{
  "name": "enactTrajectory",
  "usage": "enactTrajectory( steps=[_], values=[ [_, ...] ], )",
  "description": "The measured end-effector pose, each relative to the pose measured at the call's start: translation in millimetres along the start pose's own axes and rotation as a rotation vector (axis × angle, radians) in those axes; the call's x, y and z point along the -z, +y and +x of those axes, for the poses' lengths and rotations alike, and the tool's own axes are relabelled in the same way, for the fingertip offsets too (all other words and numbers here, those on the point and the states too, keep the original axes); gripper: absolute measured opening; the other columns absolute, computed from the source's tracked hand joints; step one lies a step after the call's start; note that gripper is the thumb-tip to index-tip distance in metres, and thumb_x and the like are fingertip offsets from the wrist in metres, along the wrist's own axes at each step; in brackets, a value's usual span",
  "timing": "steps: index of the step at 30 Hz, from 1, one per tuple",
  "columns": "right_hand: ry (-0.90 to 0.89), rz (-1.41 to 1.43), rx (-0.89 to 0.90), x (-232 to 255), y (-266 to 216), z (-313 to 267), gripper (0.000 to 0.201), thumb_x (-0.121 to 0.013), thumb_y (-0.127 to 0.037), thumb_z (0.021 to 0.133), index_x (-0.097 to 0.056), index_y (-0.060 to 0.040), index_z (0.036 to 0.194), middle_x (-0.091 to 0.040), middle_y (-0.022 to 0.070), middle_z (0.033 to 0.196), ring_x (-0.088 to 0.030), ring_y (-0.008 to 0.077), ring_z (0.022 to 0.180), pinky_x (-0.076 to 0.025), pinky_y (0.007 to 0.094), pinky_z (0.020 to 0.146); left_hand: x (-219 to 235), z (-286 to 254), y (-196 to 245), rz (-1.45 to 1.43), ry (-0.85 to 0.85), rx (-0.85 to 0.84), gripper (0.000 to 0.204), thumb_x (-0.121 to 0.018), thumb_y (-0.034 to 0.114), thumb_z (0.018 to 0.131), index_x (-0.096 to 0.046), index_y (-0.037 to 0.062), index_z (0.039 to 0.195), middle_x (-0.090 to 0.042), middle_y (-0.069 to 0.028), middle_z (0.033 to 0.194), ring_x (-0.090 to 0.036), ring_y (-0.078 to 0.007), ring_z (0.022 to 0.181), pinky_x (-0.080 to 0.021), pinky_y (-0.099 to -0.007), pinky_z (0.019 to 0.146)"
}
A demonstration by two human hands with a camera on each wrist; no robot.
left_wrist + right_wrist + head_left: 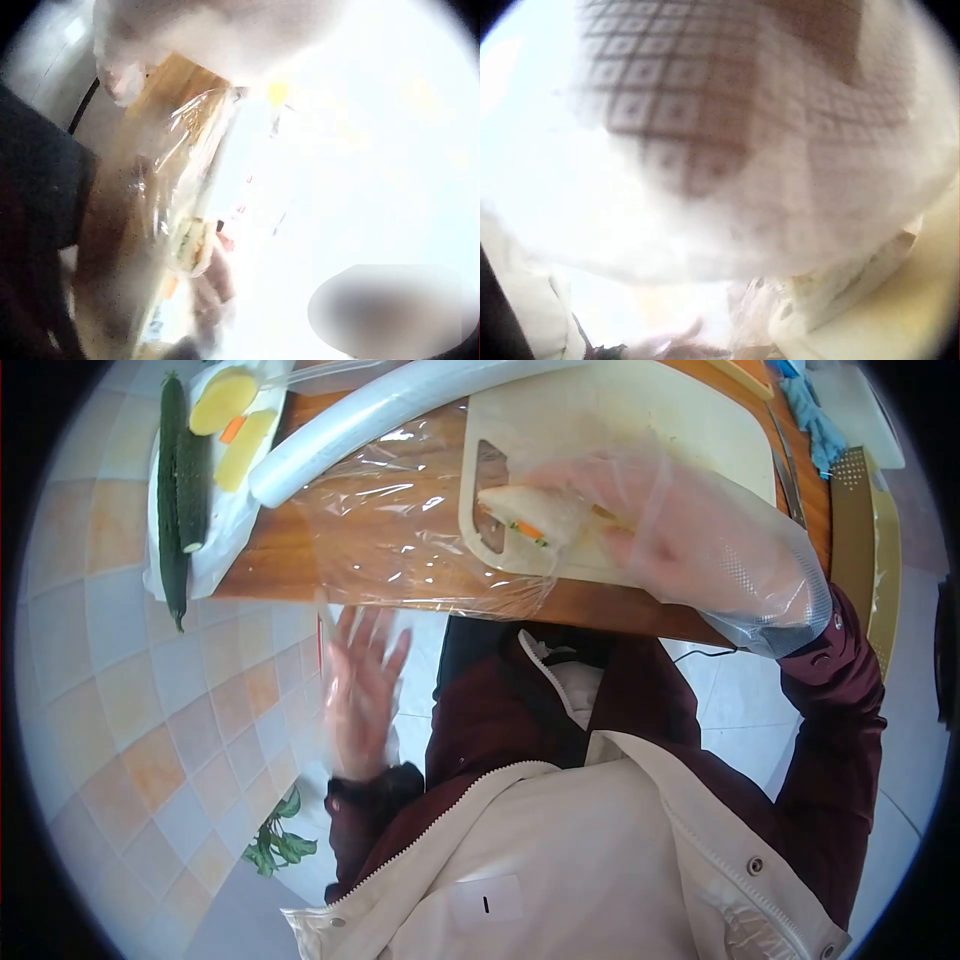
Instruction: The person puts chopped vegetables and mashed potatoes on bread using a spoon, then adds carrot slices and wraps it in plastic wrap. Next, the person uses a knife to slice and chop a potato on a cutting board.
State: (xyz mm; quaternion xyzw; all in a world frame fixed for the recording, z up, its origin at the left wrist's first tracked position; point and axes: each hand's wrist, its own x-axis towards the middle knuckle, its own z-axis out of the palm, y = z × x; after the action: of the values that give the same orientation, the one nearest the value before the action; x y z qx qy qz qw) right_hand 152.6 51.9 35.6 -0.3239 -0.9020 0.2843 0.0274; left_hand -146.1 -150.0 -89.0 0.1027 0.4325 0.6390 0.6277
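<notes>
My right hand point(670, 525), inside a loose clear plastic glove, grips a cut sandwich point(532, 512) over the cream cutting board point(620, 410). Orange and green filling shows at the sandwich's cut face, which points left; the left wrist view shows this sandwich point(191, 247) at the fingertips. A sheet of clear cling film point(385, 545) lies across the wooden table and reaches its front edge. My left hand point(362, 685), also in a clear glove, is off the table's front edge with fingers spread and nothing in it. Its fingertips are close to the film's near left corner.
The thick film roll point(350, 435) lies slanted behind the sheet. At the left, two cucumbers point(173, 490) and yellow pieces point(223, 402) rest on a white tray point(222, 525). A knife point(788, 470) and a blue cloth point(815, 422) lie right of the board, and a tiled wall point(120, 690) borders the left.
</notes>
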Motion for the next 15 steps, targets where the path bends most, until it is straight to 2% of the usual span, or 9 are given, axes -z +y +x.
enactTrajectory(
  steps=[4, 6, 7, 9, 10, 12, 13, 15],
  values=[
    [0.034, 0.045, 0.007, -2.0, 1.0, -0.4, 0.066, -0.051, 0.007, 0.081, -0.058, -0.0011, 0.146, -0.065, 0.0232, 0.136, -0.06, 0.0401, 0.127, -0.044, 0.0436, 0.115, -24.8, 14.8, -3.8, 0.122, -0.105, -0.058, 0.07, -0.059, 0.037, 0.11, -0.028, 0.004, 0.163, -0.038, -0.0192, 0.165, -0.041, -0.0302, 0.15, -0.035, -0.0461, 0.123],
    [0.04, 0.014, 0.001, 0.0, -0.7, -1.0, 0.066, -0.05, 0.007, 0.081, -0.058, -0.0012, 0.145, -0.065, 0.0233, 0.135, -0.061, 0.0397, 0.127, -0.045, 0.043, 0.115, -25.5, 14.3, -2.9, 0.18, 0.027, 0.03, 0.069, -0.061, 0.037, 0.109, -0.032, 0.0012, 0.16, -0.052, -0.0134, 0.148, -0.056, -0.0204, 0.129, -0.047, -0.036, 0.105],
    [0.043, -0.017, -0.009, 0.9, -2.0, -1.5, 0.065, -0.05, 0.008, 0.081, -0.059, -0.0013, 0.145, -0.066, 0.0233, 0.134, -0.061, 0.0393, 0.127, -0.045, 0.0425, 0.115, -17.3, 15.6, -3.7, 0.179, 0.024, 0.035, 0.069, -0.061, 0.037, 0.109, -0.032, 0.0012, 0.16, -0.052, -0.0134, 0.148, -0.056, -0.0204, 0.129, -0.047, -0.036, 0.105],
    [0.051, -0.014, -0.008, -3.6, 2.7, 0.1, 0.065, -0.05, 0.008, 0.081, -0.059, -0.0015, 0.145, -0.066, 0.0233, 0.134, -0.061, 0.0392, 0.127, -0.046, 0.0421, 0.114, 7.2, 16.2, -7.8, 0.228, -0.043, 0.065, 0.06, -0.064, 0.037, 0.108, -0.043, 0.001, 0.152, -0.061, -0.005, 0.117, -0.058, -0.0116, 0.098, -0.047, -0.0266, 0.081],
    [0.055, -0.013, -0.003, -4.5, 3.2, 0.1, 0.065, -0.05, 0.008, 0.081, -0.059, -0.0015, 0.145, -0.066, 0.0232, 0.134, -0.062, 0.0392, 0.127, -0.046, 0.042, 0.114, 5.3, 12.3, -7.4, 0.229, -0.043, 0.066, 0.06, -0.064, 0.037, 0.108, -0.043, 0.001, 0.152, -0.061, -0.005, 0.117, -0.058, -0.0116, 0.098, -0.047, -0.0266, 0.081],
    [0.065, -0.051, 0.01, -5.0, 3.2, -0.9, 0.064, -0.051, 0.009, 0.082, -0.059, -0.0019, 0.145, -0.066, 0.023, 0.135, -0.062, 0.0396, 0.126, -0.046, 0.0422, 0.113, -3.0, 2.5, -3.6, 0.314, 0.007, 0.105, 0.05, -0.068, 0.036, 0.106, -0.053, -0.0002, 0.137, -0.055, 0.001, 0.094, -0.051, -0.008, 0.081, -0.042, -0.0225, 0.071],
    [0.072, -0.073, 0.012, -4.9, 3.1, -2.1, 0.064, -0.051, 0.009, 0.082, -0.059, -0.002, 0.145, -0.066, 0.0229, 0.135, -0.062, 0.0398, 0.125, -0.046, 0.0424, 0.113, -5.2, -0.2, 1.0, 0.313, 0.003, 0.105, 0.05, -0.068, 0.036, 0.106, -0.053, -0.0002, 0.137, -0.055, 0.001, 0.094, -0.051, -0.008, 0.081, -0.042, -0.0225, 0.071],
    [0.07, -0.093, 0.019, -5.3, 3.8, -3.6, 0.064, -0.051, 0.008, 0.083, -0.058, -0.0028, 0.146, -0.066, 0.0224, 0.135, -0.062, 0.0405, 0.124, -0.047, 0.0433, 0.112, -4.7, -2.1, 10.4, 0.343, -0.087, 0.23, 0.042, -0.068, 0.033, 0.105, -0.056, -0.0013, 0.127, -0.062, -0.0032, 0.096, -0.052, -0.009, 0.08, -0.044, -0.0238, 0.071]
  ],
)
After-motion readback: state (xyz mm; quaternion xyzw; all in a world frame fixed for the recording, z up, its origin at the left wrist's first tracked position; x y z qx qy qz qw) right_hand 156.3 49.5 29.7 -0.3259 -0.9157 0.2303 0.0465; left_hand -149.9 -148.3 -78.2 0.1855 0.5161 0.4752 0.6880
